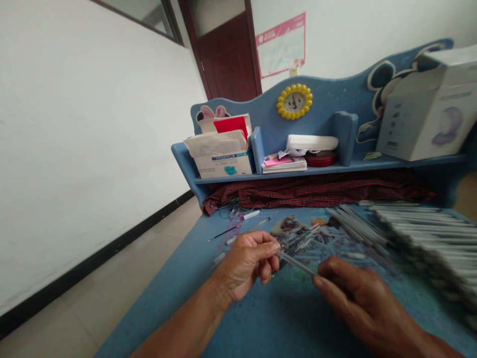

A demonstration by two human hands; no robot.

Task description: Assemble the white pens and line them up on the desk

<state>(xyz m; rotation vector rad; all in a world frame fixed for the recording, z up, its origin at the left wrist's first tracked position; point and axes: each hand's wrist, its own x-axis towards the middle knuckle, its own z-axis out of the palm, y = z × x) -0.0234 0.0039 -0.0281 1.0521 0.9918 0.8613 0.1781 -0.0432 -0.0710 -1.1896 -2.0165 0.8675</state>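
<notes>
A translucent pen barrel (298,265) spans the gap between my two hands, sloping down to the right over the desk. My left hand (246,261) pinches its upper left end between thumb and fingers. The lower right end is held by my right hand (359,296), thumb against the fingers. Whether anything sits inside the barrel is too blurred to tell. Just behind my left hand lies a loose heap of thin dark pen refills (300,241). Further right are several clear tubes (357,228), like the held one.
Many pale pens or tubes (428,233) are stacked along the desk's right side. A blue shelf (231,180) at the back carries a mask box (227,166), papers, a yellow clock (294,102) and a large white box (425,114). Checked cloth (298,193) lies beneath it.
</notes>
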